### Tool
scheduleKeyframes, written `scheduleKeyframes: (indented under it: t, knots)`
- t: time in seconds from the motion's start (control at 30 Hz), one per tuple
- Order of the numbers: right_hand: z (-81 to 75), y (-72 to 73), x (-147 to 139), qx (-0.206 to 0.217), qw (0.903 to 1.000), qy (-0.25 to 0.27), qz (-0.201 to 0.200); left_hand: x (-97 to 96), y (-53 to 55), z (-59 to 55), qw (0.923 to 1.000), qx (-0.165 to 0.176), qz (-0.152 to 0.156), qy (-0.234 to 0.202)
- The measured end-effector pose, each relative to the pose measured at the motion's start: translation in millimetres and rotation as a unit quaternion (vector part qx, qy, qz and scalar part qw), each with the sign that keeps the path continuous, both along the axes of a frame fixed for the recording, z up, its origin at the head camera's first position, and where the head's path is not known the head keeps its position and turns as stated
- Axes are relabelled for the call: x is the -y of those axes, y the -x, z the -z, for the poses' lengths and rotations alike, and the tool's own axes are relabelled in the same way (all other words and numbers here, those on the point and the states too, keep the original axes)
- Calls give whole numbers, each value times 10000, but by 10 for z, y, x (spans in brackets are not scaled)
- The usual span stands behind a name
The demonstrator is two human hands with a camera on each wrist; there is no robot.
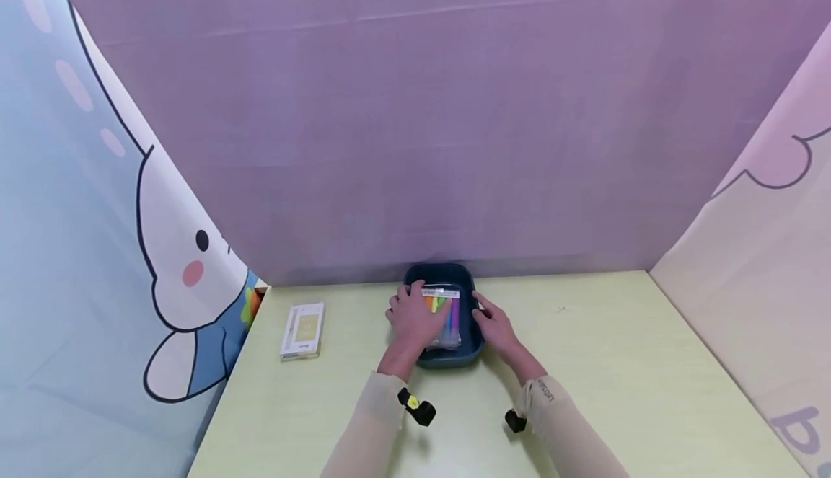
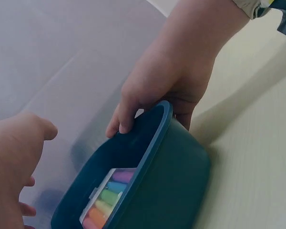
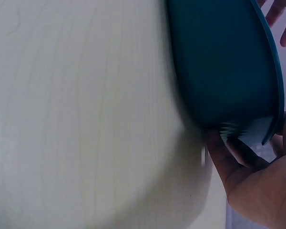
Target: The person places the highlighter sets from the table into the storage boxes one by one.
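A dark teal plastic bin [image 1: 469, 355] stands near the table's back edge. Inside it lies a clear pack of colorful markers [image 1: 454, 316], its purple, blue, green, yellow and orange pieces visible in the left wrist view. My left hand [image 1: 415, 316] hovers over the bin's left side with spread fingers; in the left wrist view it is apart from the pack and holds nothing. At the right side, my right hand [image 1: 498, 330] grips the bin, with fingers over the rim and others against the outer wall [image 3: 224, 71].
A white box with a yellowish panel [image 1: 302, 330] lies on the pale table [image 1: 584, 391] left of the bin. Close behind the bin hangs a purple cloth backdrop [image 1: 441, 139]. Printed cloth panels [image 1: 78, 247] flank the table.
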State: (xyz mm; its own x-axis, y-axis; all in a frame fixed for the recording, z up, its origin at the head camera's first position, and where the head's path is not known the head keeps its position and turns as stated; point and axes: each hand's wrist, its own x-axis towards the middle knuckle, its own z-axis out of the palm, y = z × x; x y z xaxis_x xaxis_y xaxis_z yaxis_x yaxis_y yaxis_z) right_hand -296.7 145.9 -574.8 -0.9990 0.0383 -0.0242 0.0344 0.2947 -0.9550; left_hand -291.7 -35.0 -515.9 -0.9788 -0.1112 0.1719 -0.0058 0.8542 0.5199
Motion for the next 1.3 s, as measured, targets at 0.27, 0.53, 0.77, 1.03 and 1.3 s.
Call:
scheduleKeyframes:
  t: [0.27, 0.53, 0.77, 1.03, 1.3]
  knots:
    - [31, -44, 24, 49, 10000, 20, -6, 117, -80, 81, 10000, 29, 78, 16]
    - [127, -71, 6, 131, 9999, -13, -58, 271, -163, 197, 9997, 168, 36, -176]
    - [75, 13, -25, 99, 9998, -44, -136, 422, -94, 213, 9998, 23, 30, -186]
    - [28, 62, -53, 179, 9996, -78, -195, 631, -43, 186, 9998, 153, -45, -127]
    - [7, 58, -44, 179, 9994, -95, -275, 946, -35, 176, 9998, 167, 21, -51]
